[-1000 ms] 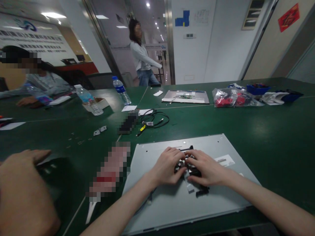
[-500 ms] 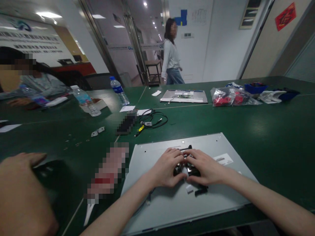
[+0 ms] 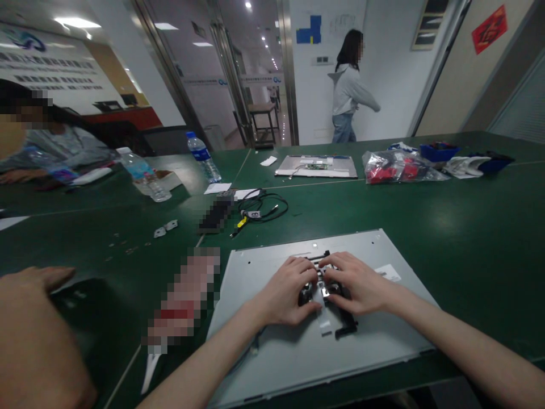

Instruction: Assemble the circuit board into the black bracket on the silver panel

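Note:
A flat silver panel (image 3: 281,363), like the back of a display, lies on the green table before me. On its middle sit black and metal parts, among them a black bracket-like piece (image 3: 347,330); my hands partly cover them, so their exact kind is unclear. My left hand (image 3: 287,292) curls round the left side of these dark parts. Across from it, my right hand (image 3: 360,284) has its fingers bent over the right side, the thumb on a shiny metal bit. A small clear strip (image 3: 325,325) shows below my fingers.
Another person's hand (image 3: 38,329) is close at the left edge. A pixelated pink item (image 3: 185,292) lies beside the panel. Beyond are a cable (image 3: 272,213), bottles (image 3: 204,159), a second panel (image 3: 281,169) and bagged red items (image 3: 395,169). One person sits left; another walks behind.
My right hand has shifted slightly up, uncovering more of the black bracket and metal bit. My left hand stays nearly in place. The person behind has walked to the right.

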`<state>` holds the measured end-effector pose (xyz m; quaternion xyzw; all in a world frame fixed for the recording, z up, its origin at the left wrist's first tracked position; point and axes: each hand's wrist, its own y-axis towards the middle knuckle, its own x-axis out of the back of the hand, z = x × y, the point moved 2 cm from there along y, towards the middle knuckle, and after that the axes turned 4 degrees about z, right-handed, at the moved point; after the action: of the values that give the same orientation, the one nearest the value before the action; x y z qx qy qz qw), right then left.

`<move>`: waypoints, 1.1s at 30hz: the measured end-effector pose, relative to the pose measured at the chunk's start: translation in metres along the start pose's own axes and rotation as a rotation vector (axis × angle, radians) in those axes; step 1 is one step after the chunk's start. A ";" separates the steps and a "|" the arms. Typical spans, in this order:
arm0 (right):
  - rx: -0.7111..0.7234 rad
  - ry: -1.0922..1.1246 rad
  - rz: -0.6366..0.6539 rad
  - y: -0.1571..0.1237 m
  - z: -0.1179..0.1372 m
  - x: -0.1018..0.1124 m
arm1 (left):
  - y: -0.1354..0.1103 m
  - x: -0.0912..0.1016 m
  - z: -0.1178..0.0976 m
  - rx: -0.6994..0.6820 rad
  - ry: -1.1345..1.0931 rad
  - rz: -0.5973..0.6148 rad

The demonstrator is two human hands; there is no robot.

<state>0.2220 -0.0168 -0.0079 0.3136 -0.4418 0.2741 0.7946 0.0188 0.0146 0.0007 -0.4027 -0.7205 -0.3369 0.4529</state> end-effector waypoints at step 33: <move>0.057 0.038 -0.038 0.003 0.005 -0.014 | 0.001 0.000 -0.001 0.013 -0.014 0.010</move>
<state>0.2110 -0.0210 -0.0176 0.3391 -0.4125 0.2774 0.7987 0.0198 0.0135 0.0009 -0.4054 -0.7240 -0.3270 0.4522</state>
